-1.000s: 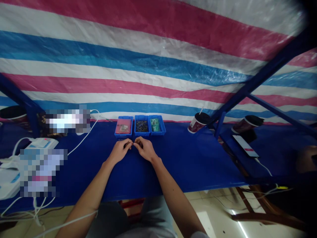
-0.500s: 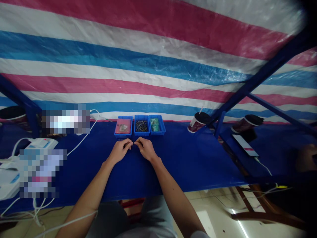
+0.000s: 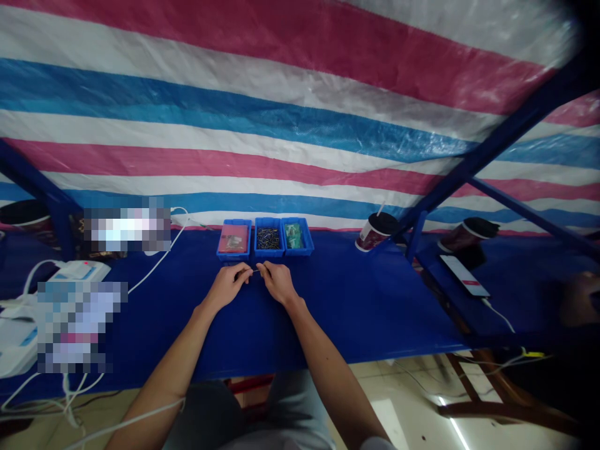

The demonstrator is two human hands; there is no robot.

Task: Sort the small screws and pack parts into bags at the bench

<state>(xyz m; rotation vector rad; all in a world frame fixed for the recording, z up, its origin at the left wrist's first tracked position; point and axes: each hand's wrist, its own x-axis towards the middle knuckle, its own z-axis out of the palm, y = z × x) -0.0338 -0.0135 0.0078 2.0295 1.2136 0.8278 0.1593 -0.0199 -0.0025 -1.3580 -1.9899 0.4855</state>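
Note:
Just in front of three blue bins, my left hand (image 3: 231, 281) and my right hand (image 3: 277, 280) face each other with fingers pinched. A thin, light, thread-like piece (image 3: 255, 270) spans the small gap between the fingertips; both hands grip it. The left bin (image 3: 233, 256) holds a pink packet (image 3: 234, 237), the middle bin (image 3: 269, 254) many small dark metal pieces (image 3: 267, 238), and the right bin (image 3: 299, 252) green packets (image 3: 293, 235).
A lidded cup (image 3: 375, 232) with a straw stands at the back right of the blue table (image 3: 375, 300). On the left are a white power strip (image 3: 87, 270), blurred-out items and cables. A phone (image 3: 464, 275) and another person's hand (image 3: 581, 297) are at the far right.
My right fingertips have moved slightly right, away from the left ones, and more of the thin piece shows between them. My left hand is nearly unchanged.

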